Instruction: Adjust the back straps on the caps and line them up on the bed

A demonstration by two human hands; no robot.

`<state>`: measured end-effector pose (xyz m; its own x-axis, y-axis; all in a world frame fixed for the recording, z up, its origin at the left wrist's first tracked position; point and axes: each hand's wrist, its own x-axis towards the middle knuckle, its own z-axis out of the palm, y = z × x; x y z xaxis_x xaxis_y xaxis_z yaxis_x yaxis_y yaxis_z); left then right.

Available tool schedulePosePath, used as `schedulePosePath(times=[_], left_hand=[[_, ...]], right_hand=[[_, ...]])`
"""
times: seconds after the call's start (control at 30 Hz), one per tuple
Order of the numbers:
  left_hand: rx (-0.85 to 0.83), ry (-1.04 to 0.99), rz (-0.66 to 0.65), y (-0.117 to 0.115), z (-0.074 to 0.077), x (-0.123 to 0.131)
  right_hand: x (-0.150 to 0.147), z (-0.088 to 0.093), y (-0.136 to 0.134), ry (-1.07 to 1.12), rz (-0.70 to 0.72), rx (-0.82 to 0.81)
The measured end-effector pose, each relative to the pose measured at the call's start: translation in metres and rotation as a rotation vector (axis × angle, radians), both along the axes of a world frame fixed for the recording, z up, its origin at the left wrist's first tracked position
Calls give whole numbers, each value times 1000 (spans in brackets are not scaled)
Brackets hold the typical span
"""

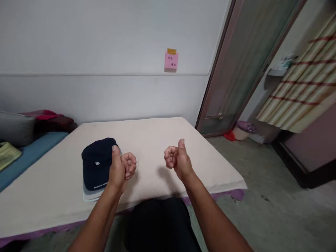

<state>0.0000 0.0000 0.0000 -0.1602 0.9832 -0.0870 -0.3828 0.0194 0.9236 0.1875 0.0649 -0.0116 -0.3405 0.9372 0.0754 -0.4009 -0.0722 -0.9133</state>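
Note:
Both hands hover over a cream-covered table [149, 140], thumbs raised and the other fingers curled in. Nothing shows inside the curled fingers of my left hand [122, 167], which is in front of the right side of a navy cap [94, 161]. The cap has a small white emblem and white lettering along its brim. It rests on a flat, pale item [90, 196], mostly hidden beneath it. My right hand [179, 159] is over the bare cloth to the right, also a fist with nothing visible in it.
A pink note [171, 60] is taped to the white wall. Left of the table are a grey cushion [17, 127] and a blue surface [44, 143]. On the floor at right stands a bin [241, 133] by a sliding door [236, 63]. A striped curtain [301, 80] hangs far right.

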Motion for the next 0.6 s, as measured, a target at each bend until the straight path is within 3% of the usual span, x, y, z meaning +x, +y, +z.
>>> schedulePosePath(times=[0.17,0.6], left_hand=[[16,145,-14,-6,10,4],[18,222,-23,-15,5,5]], right_hand=[[7,18,-7,-66,13,39],[14,22,-21,-142,37,84]])
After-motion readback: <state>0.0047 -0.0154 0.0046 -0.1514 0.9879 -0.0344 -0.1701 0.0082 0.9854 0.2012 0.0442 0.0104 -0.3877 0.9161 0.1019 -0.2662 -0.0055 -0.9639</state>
